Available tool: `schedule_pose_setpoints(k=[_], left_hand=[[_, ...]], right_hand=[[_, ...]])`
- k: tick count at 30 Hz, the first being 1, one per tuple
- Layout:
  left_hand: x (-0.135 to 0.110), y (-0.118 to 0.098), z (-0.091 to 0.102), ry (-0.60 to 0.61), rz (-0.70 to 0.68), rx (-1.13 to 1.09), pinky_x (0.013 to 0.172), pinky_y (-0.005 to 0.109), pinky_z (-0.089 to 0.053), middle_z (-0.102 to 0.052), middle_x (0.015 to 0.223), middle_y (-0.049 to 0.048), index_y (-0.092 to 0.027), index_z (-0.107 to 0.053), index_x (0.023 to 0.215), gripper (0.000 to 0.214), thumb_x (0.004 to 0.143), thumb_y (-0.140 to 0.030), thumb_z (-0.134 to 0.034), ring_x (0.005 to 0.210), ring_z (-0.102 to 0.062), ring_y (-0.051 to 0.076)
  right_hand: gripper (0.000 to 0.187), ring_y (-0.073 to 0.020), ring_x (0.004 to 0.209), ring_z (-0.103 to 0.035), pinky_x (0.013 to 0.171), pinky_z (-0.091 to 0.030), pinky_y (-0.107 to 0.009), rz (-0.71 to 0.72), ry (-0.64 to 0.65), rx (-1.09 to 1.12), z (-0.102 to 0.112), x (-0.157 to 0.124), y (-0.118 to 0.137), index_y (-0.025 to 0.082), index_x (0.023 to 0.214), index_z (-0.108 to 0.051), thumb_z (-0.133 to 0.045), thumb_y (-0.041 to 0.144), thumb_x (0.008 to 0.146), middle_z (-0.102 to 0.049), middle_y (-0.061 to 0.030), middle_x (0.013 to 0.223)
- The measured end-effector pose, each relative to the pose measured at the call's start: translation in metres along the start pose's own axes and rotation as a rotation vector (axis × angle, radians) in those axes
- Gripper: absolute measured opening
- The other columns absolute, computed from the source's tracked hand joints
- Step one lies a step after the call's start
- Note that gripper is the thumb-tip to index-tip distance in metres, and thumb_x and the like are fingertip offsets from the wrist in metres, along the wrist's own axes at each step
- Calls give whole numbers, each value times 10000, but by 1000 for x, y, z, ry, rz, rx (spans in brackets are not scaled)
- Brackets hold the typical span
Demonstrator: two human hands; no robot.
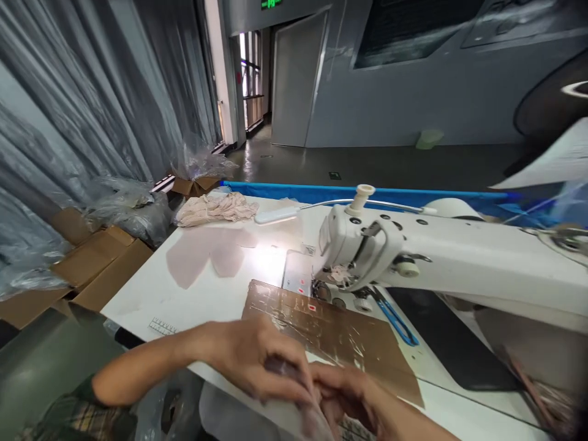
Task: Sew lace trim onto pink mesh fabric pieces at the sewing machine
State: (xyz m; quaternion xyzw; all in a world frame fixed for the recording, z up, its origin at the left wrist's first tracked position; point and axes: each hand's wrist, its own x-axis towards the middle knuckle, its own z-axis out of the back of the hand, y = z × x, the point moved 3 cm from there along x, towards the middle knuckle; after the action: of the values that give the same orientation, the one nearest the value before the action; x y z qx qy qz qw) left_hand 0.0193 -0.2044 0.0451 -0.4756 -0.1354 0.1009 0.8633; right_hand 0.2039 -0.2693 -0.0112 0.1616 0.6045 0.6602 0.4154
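Both of my hands meet at the near edge of a white sewing table (184, 300). My left hand (257, 361) curls its fingers over a thin, pale, see-through piece of fabric (312, 422). My right hand (353, 392) pinches the same piece from the right. The piece is blurred and partly hidden by my fingers. Just beyond the hands a shiny brown sheet (335, 334) lies taped on the table. A white sewing machine (441, 251) stands behind it, its needle area at the sheet's far end.
Two pale pink fabric pieces (206, 254) lie flat on the table's left part. A heap of lacy fabric (215, 208) sits at the far left edge near a lamp arm (285, 213). Cardboard boxes (96, 263) with plastic bags stand on the floor at left.
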Motion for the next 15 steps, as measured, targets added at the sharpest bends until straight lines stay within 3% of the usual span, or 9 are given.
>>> schedule_pose_setpoints(k=[3, 6, 8, 10, 12, 15], left_hand=[[2, 19, 27, -94, 186, -29, 478, 160, -423, -729, 761, 37, -140, -708, 916, 171, 888, -289, -628, 493, -585, 67], [12, 46, 43, -180, 280, 128, 559, 173, -428, -719, 750, 14, -148, -720, 853, 125, 846, -253, -652, 602, -614, 94], [19, 61, 45, -237, 319, 142, 622, 189, -442, -722, 758, 14, -150, -724, 825, 122, 835, -246, -648, 695, -639, 122], [24, 72, 44, -308, 329, 77, 681, 209, -465, -729, 791, 24, -149, -721, 819, 152, 844, -269, -631, 753, -654, 140], [26, 76, 40, -347, 318, 16, 741, 232, -484, -735, 837, 37, -148, -721, 834, 166, 846, -283, -624, 804, -664, 155], [25, 76, 35, -336, 311, -38, 792, 259, -496, -737, 894, 48, -154, -722, 887, 167, 840, -287, -632, 853, -668, 169]], right_hand=[[529, -123, 601, -560, 539, -477, -224, -96, 43, 117, 14, 2, 2, 171, 1216, -584, -650, 465, 781, -626, -27, 769], [299, -102, 565, -453, 485, -356, -205, -151, -131, -159, 43, 5, 6, 167, 873, -650, -643, 453, 786, -527, 8, 656], [228, -134, 624, -495, 527, -381, -229, -199, -279, -375, 59, 6, 10, 182, 827, -644, -678, 396, 758, -556, -6, 690], [290, -187, 741, -576, 626, -458, -270, -200, -369, -451, 67, 10, 13, 210, 967, -663, -706, 390, 743, -633, -35, 815], [461, -237, 934, -622, 800, -511, -337, -145, -384, -352, 66, 19, 15, 243, 1182, -624, -698, 439, 771, -672, -68, 1034], [645, -262, 1190, -551, 1015, -453, -408, -55, -389, -171, 57, 37, 14, 251, 1393, -483, -655, 492, 821, -571, -92, 1325]])
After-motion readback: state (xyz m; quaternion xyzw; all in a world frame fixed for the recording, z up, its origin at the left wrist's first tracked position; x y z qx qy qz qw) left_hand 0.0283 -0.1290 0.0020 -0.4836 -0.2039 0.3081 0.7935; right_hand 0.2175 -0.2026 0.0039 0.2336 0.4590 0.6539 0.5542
